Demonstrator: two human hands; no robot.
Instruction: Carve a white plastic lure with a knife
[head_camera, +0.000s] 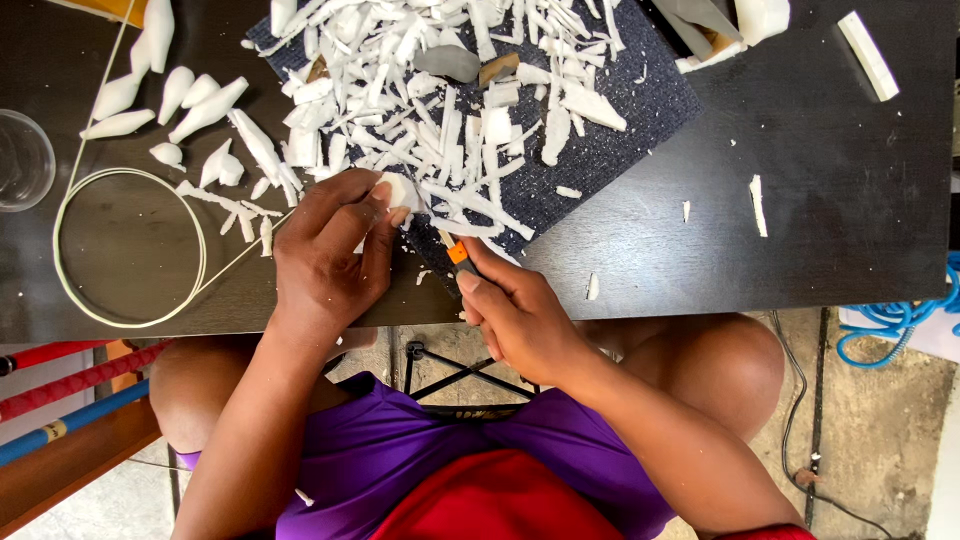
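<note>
A white cord loop (128, 248) is lying on the dark desk (830, 200), left of the blue mat (620, 110). The left hand (325, 260) is pinching a small white piece (400, 190) at the mat's near edge, fingers closed around it. The right hand (520, 315), just below the mat, is gripping an orange-handled knife (455, 250), fingers wrapped tight. White shavings (440, 90) are covering the mat.

I see a dark bench (820, 200). On it at 12 o'clock lies a dark blue mat (640, 100) heaped with white shavings (440, 90). At 9 o'clock lie a coiled white cord (130, 250), carved white pieces (180, 100) and a clear cup (20, 160). A white bar (868, 55) lies at 2 o'clock.
</note>
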